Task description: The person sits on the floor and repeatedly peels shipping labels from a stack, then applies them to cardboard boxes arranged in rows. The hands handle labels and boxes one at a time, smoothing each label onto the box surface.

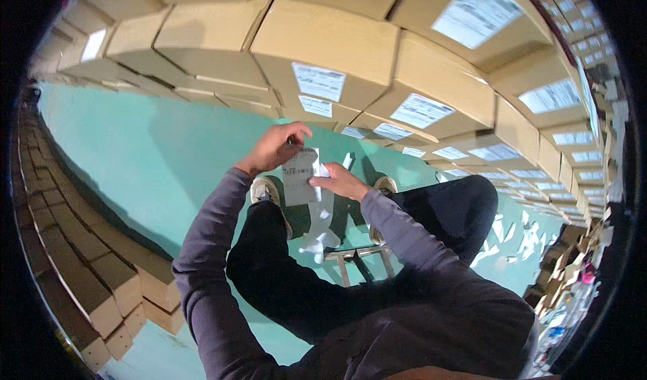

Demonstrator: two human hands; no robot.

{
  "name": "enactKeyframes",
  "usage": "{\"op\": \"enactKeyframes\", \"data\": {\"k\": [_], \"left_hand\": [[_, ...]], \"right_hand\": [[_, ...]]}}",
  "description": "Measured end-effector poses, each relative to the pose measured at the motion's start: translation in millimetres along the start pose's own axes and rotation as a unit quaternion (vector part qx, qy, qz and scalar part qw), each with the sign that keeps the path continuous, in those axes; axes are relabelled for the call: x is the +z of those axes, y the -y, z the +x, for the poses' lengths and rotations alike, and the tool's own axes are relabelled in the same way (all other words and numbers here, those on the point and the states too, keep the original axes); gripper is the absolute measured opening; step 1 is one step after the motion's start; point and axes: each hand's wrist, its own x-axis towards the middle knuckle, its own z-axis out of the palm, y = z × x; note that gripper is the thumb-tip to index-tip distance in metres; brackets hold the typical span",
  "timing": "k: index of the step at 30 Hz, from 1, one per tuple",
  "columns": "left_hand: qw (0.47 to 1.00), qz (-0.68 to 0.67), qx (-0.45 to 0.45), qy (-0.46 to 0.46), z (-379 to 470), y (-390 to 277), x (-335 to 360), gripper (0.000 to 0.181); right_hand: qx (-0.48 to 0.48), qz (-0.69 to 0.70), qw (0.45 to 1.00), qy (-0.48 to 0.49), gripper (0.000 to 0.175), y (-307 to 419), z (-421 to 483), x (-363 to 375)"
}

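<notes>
Between my hands, in front of my knees, is a stack or strip of white printed labels [299, 183]. My left hand [283, 147] is at its top edge, fingers bent; whether they pinch the paper is hard to tell. From the right side my right hand [341, 179] grips the labels, thumb on the front. A white paper strip [321, 218] hangs below them and gathers in a loose heap between my shoes. The print is too small to make out.
Stacked cardboard boxes [323, 36], several bearing white labels, form a wall ahead and to the right. More boxes [71, 223] line the left. Paper scraps [510, 238] lie on the green floor [111, 142] at right. A low stool [359, 252] is beneath me.
</notes>
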Motion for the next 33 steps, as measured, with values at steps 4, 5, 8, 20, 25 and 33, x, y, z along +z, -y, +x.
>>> {"op": "enactKeyframes", "data": {"k": [4, 5, 8, 20, 25, 33], "left_hand": [[0.958, 0.078, 0.108, -0.252, -5.3, 34.1, -4.4, 0.042], [0.954, 0.057, 0.076, -0.286, -8.7, 46.3, -4.2, 0.041], [0.943, -0.003, -0.014, -0.332, -26.9, 92.8, 6.3, 0.037], [0.964, -0.030, 0.036, -0.260, 20.0, 187.9, 69.6, 0.044], [0.966, -0.033, 0.046, -0.252, 34.4, 190.7, 66.5, 0.046], [0.963, -0.025, 0.050, -0.262, 34.6, 197.1, 71.6, 0.045]], "right_hand": [[-0.001, -0.030, 0.992, -0.122, 0.031, -56.1, 40.6, -5.4], [0.001, -0.051, 0.987, -0.155, 0.034, -71.5, 49.0, -10.9], [0.008, -0.064, 0.971, -0.230, 0.029, -87.1, 76.0, -10.4], [-0.025, -0.184, 0.944, -0.272, 0.016, -139.3, 151.2, -29.1], [-0.092, -0.119, 0.941, -0.304, 0.013, -160.4, 159.5, -28.4], [-0.053, -0.157, 0.938, -0.304, 0.013, -166.2, 156.7, -26.6]]}}
